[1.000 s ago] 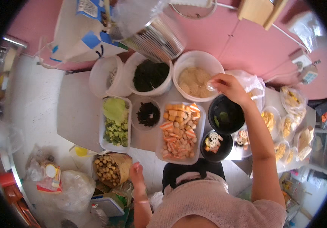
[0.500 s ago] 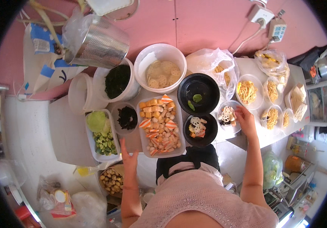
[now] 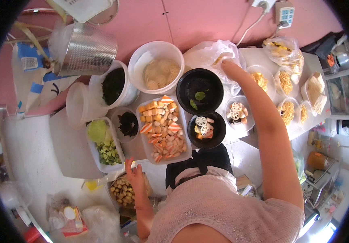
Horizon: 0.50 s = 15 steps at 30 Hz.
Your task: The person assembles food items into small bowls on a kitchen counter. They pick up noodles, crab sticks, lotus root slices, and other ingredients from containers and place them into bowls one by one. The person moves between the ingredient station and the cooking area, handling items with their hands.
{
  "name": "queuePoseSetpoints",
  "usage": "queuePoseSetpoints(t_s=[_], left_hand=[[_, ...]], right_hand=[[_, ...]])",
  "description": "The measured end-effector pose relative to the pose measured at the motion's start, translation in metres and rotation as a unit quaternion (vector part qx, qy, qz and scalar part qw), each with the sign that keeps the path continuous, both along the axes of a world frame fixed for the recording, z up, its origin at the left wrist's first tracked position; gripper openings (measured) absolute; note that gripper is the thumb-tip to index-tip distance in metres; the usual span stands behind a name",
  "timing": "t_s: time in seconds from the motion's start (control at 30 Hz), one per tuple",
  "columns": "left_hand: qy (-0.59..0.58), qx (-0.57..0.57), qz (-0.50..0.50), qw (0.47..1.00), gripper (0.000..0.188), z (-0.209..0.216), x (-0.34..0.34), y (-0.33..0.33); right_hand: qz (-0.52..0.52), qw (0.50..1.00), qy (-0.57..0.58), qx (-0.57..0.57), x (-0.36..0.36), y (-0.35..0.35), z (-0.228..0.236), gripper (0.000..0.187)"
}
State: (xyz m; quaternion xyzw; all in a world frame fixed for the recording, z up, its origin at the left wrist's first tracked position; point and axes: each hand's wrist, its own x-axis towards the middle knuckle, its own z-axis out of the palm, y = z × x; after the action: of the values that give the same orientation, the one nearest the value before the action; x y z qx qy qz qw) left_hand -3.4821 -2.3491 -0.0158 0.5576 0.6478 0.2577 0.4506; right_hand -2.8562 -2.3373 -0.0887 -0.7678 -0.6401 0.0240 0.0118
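My right hand point(image 3: 230, 69) reaches into the white plastic bag point(image 3: 200, 52) at the back, where noodles showed before; its fingertips are partly hidden, so their grip is unclear. Below that forearm stands a clear bowl point(image 3: 239, 112) with lotus root slices and other pieces. Beside it is a small black bowl point(image 3: 207, 138) holding lotus root and mixed pieces. A larger black bowl point(image 3: 181, 97) behind holds two green leaves. My left hand point(image 3: 134, 176) hovers empty in front of the table edge, fingers apart, near the white tub point(image 3: 144, 149) of fish balls and orange-striped pieces.
Clear bowls of noodles point(image 3: 286, 112) stand at the right. On the left are a tray of chopped greens point(image 3: 108, 152), a bowl of black fungus point(image 3: 128, 124), a tub of dark seaweed point(image 3: 113, 86) and a large tub of lotus slices point(image 3: 157, 47). A perforated metal strainer point(image 3: 91, 50) leans behind.
My right hand has left the clear lotus bowl and moved back and left to the plastic bag. My left hand has lowered a little, away from the table. The whole view has shifted slightly.
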Motion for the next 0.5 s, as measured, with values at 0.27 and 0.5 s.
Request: queuePoseSetpoints(t_s=[0.27,0.5], left_hand=[[-0.02,0.017,0.039,0.999,0.042,0.003,-0.01,-0.035],[0.006,-0.014,0.029,0.999,0.038,0.008,0.004,-0.029]], right_hand=[[-0.073,0.986,0.005,-0.147,-0.011,0.037,-0.012,0.025],[-0.038,0.972,0.193,0.13,0.01,0.007,0.09,0.021]])
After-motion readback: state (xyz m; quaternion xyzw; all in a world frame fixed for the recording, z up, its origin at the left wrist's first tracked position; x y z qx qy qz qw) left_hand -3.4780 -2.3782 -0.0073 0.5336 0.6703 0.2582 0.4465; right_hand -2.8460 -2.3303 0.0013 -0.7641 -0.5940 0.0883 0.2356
